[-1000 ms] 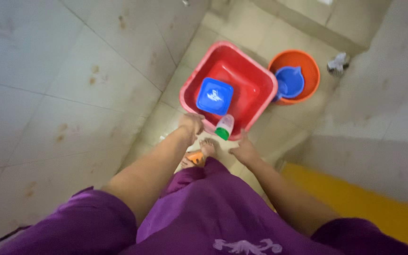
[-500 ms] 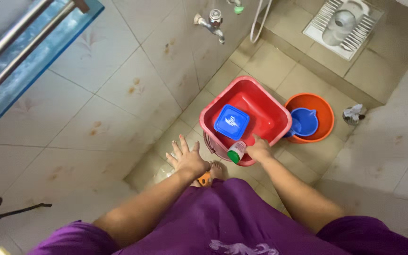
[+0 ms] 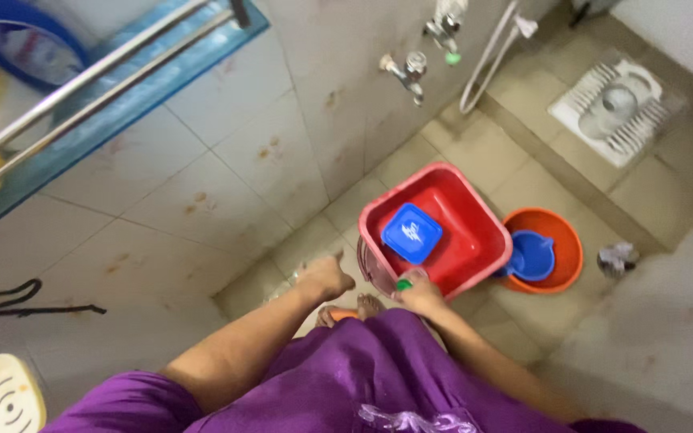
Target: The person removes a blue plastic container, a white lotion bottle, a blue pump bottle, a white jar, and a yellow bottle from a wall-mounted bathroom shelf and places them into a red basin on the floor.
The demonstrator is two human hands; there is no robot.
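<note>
1. Down on the tiled floor, the right hand (image 3: pixel 420 293) is closed around a small bottle with a green cap (image 3: pixel 404 284), held against the near edge of the red square tub (image 3: pixel 475 240).
2. The left hand (image 3: pixel 324 277) hangs free just left of the tub, fingers loosely curled and thumb out, holding nothing.
3. A blue square lid (image 3: pixel 411 233) lies inside the tub.
4. An orange bucket (image 3: pixel 569 250) with a blue jug (image 3: pixel 534 256) in it stands right of the tub, touching it.
5. A tap (image 3: pixel 407 72) juts from the far wall.
</note>
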